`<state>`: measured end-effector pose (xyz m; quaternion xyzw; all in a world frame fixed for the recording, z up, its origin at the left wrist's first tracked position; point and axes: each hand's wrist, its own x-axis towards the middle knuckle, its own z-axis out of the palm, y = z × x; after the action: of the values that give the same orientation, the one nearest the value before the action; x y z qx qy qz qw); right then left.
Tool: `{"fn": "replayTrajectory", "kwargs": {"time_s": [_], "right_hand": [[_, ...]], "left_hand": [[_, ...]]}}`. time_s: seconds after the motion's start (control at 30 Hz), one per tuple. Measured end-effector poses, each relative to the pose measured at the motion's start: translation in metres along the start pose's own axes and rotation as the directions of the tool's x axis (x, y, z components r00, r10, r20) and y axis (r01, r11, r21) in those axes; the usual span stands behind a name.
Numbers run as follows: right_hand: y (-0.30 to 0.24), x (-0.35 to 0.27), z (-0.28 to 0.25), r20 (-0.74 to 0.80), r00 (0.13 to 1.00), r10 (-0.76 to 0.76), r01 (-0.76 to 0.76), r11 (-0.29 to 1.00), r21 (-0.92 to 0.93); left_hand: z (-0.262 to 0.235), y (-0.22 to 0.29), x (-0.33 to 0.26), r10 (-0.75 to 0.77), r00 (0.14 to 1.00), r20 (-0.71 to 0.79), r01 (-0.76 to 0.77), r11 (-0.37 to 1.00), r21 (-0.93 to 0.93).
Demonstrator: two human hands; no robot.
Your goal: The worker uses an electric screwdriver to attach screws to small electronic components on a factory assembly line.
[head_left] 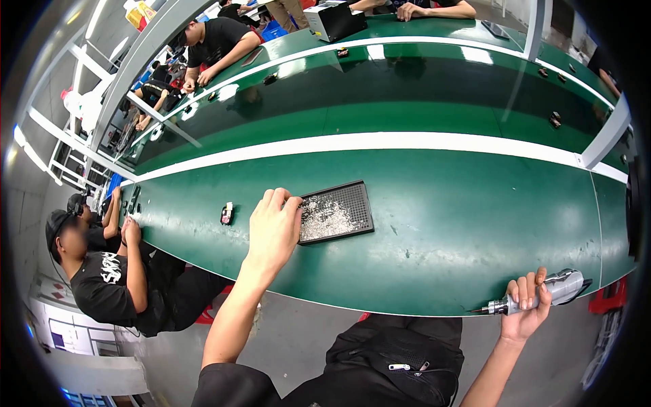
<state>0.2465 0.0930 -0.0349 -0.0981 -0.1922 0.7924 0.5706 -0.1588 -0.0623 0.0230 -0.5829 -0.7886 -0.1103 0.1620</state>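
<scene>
A black rectangular tray [349, 203] with a perforated grid lies on the green bench, with many tiny silvery screws [329, 217] spread over its left and middle part. At the tray's left edge, my left hand [277, 220] is closed, its bent fingers gripping the rim; the thumb side hides that edge. A grey electric screwdriver [563, 286] is wrapped in my right hand [527, 298] at the bench's front right edge. Its thin bit points left, close to the bench edge. Left of my left hand sits a small black part [226, 213] with a pale top.
Beyond a white rail [380, 140] runs a dark belt [366, 81] carrying several small parts. A grey metal post [607, 132] rises at the right. A co-worker [112, 278] sits at the bench on the left; other people work across the belt, near a boxy device [336, 20].
</scene>
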Motion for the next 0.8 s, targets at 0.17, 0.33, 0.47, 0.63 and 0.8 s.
{"fn": "replayTrajectory", "kwargs": {"time_s": [0.17, 0.33, 0.47, 0.63, 0.8], "right_hand": [[0.001, 0.001, 0.001, 0.01, 1.0, 0.007, -0.007, 1.0, 0.024], [0.0, 0.001, -0.001, 0.006, 1.0, 0.001, -0.001, 0.999, 0.034], [0.0, 0.001, 0.0, 0.003, 1.0, 0.011, -0.011, 0.999, 0.039], [0.0, 0.001, 0.0, 0.008, 1.0, 0.007, -0.007, 0.999, 0.039], [0.0, 0.001, 0.0, 0.008, 1.0, 0.012, -0.012, 0.999, 0.036]], "left_hand": [[0.009, -0.002, 0.001, 0.003, 1.0, 0.001, -0.003, 1.0, 0.003], [0.008, 0.001, 0.005, 0.04, 0.999, 0.006, -0.04, 0.999, 0.019], [0.011, -0.002, 0.005, 0.069, 0.997, 0.014, -0.07, 0.997, 0.04], [0.01, -0.006, 0.01, 0.088, 0.993, 0.081, -0.093, 0.993, 0.066], [0.005, -0.003, 0.012, 0.049, 0.999, -0.007, -0.049, 0.999, 0.007]]}}
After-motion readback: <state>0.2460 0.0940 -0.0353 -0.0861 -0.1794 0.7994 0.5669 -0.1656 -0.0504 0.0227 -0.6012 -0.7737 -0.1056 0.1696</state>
